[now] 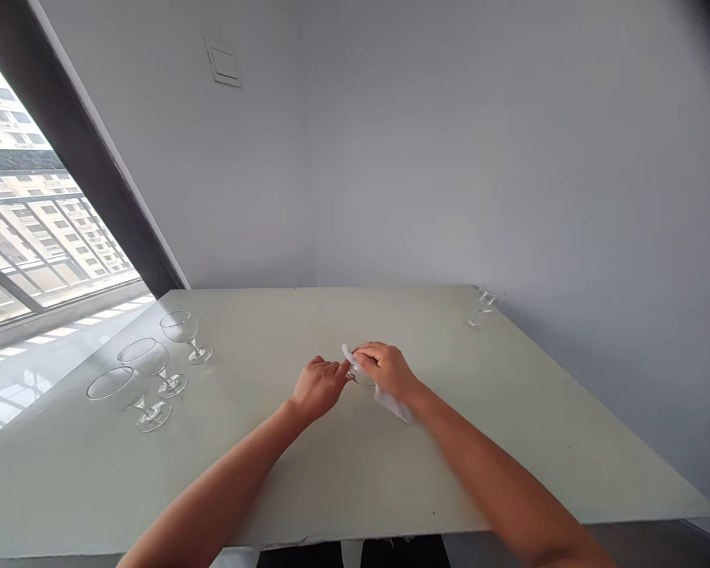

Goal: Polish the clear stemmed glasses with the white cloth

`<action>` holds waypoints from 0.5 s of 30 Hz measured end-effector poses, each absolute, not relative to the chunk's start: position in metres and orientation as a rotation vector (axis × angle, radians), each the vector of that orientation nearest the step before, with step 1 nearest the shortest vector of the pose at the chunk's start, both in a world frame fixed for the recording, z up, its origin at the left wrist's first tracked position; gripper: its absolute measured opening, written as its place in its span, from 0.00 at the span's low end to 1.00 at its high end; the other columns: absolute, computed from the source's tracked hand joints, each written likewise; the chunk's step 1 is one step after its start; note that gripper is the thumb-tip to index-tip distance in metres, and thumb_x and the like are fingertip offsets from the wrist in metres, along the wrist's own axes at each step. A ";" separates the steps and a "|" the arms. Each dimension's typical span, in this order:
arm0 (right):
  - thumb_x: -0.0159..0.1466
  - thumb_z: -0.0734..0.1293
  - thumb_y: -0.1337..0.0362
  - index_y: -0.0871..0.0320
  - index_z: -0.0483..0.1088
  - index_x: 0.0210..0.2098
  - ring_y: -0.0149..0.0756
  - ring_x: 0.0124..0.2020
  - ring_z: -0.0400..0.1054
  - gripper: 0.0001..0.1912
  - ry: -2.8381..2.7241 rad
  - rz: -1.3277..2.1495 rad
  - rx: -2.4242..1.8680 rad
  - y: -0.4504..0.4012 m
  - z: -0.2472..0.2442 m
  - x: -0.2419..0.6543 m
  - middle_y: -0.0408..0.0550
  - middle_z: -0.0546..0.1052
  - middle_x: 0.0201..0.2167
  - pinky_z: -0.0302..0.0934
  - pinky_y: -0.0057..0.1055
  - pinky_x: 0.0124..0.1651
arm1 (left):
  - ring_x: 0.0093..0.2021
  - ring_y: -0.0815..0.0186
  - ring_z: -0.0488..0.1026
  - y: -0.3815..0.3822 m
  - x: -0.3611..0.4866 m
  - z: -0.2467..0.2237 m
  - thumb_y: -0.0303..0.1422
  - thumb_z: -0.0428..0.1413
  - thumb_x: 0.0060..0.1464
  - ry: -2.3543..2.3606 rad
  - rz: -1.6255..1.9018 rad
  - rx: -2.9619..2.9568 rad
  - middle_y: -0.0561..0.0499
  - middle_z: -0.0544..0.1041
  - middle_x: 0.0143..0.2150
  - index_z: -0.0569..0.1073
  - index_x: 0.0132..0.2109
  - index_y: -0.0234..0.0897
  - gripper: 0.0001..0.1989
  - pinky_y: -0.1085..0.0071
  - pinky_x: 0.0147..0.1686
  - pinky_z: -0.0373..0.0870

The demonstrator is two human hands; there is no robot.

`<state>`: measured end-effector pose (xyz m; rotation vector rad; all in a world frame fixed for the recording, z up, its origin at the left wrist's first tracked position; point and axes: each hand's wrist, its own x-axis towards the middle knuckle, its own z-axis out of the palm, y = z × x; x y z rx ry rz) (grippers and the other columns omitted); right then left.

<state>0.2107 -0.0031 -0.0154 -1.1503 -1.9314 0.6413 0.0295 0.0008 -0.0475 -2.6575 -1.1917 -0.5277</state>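
Near the middle of the table, my left hand [320,386] is closed around the stem end of a stemmed glass [364,377], which lies tilted between my hands. My right hand [387,369] presses a white cloth [394,406] against the bowl of that glass. One end of the cloth sticks up between the hands, and the rest hangs below my right palm. Most of the glass is hidden by my fingers.
Three stemmed glasses stand in a row at the left: a near one [111,386], a middle one [145,359] and a far one [178,327]. Another glass [486,300] stands at the far right edge of the pale table [355,481]. Walls border the back and right.
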 end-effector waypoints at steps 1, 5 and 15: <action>0.61 0.58 0.54 0.57 0.73 0.27 0.33 0.29 0.63 0.17 -1.851 0.809 -1.181 -0.001 -0.015 0.214 0.44 0.74 0.27 0.56 0.31 0.34 | 0.24 0.68 0.68 0.001 0.029 -0.049 0.34 0.43 0.59 -1.155 -0.544 -2.647 0.51 0.71 0.23 0.68 0.46 0.35 0.14 0.70 0.29 0.57; 0.53 0.64 0.49 0.62 0.70 0.22 0.29 0.20 0.59 0.20 -1.428 1.392 -1.185 0.010 -0.019 0.226 0.43 0.69 0.18 0.53 0.28 0.26 | 0.24 0.68 0.68 0.001 0.031 -0.057 0.35 0.43 0.59 -1.115 -0.612 -2.644 0.50 0.71 0.23 0.67 0.48 0.35 0.15 0.70 0.29 0.58; 0.53 0.58 0.38 0.58 0.68 0.31 0.39 0.30 0.67 0.28 -0.701 1.516 -1.064 -0.010 -0.030 0.198 0.48 0.73 0.25 0.61 0.33 0.31 | 0.27 0.65 0.70 0.001 0.040 -0.055 0.34 0.46 0.56 -1.654 -0.701 -2.511 0.49 0.75 0.27 0.66 0.49 0.37 0.15 0.69 0.30 0.58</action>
